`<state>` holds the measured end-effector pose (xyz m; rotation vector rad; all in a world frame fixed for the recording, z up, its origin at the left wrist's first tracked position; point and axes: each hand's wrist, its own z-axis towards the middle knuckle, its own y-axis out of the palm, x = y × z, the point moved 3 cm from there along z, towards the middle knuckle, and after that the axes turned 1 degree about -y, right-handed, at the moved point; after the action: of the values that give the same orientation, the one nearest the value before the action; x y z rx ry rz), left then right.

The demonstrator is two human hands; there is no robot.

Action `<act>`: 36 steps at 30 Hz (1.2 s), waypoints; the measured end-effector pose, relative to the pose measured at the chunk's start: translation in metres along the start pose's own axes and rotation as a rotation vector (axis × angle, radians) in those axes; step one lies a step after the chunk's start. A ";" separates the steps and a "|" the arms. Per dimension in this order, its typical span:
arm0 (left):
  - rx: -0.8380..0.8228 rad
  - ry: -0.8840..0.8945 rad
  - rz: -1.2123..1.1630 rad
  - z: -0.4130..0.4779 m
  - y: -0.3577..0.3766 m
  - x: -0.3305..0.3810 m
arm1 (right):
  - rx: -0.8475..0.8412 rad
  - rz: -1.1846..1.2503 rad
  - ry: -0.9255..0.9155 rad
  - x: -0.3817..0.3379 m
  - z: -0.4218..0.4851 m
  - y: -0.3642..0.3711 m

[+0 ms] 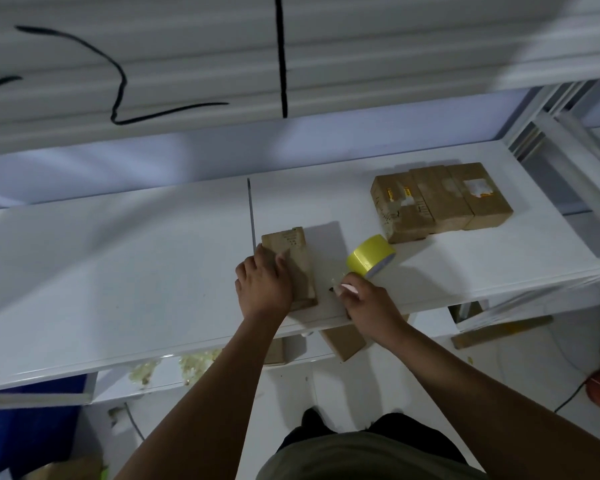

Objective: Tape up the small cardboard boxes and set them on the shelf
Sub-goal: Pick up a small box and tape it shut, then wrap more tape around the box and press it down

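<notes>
A small cardboard box (297,258) lies on the white shelf (118,271) near its front edge. My left hand (262,285) rests on the box's left side, fingers curved over its top. My right hand (368,303) is just right of the box and grips a small pale tool with a dark tip (340,289). A yellow tape roll (371,256) lies on the shelf right behind my right hand; a clear strip seems to run from it toward the hand. Three cardboard boxes (440,200) stand side by side at the shelf's right.
A dark seam (251,213) crosses the shelf just left of the box. An upper shelf with black cables (118,91) hangs overhead. More cardboard boxes (343,341) and crumpled tape scraps (174,367) lie on the level below. A shelf post (568,161) stands at right.
</notes>
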<state>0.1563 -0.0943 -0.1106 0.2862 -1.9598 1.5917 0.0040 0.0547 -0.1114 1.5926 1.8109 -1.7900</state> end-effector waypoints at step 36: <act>-0.015 -0.248 -0.512 -0.046 -0.043 -0.001 | 0.715 -0.094 -0.033 0.046 -0.004 -0.090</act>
<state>0.1931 -0.0621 -0.0709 0.9356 -1.8701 1.2483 -0.0784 0.1074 -0.0852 1.6629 1.3045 -2.6863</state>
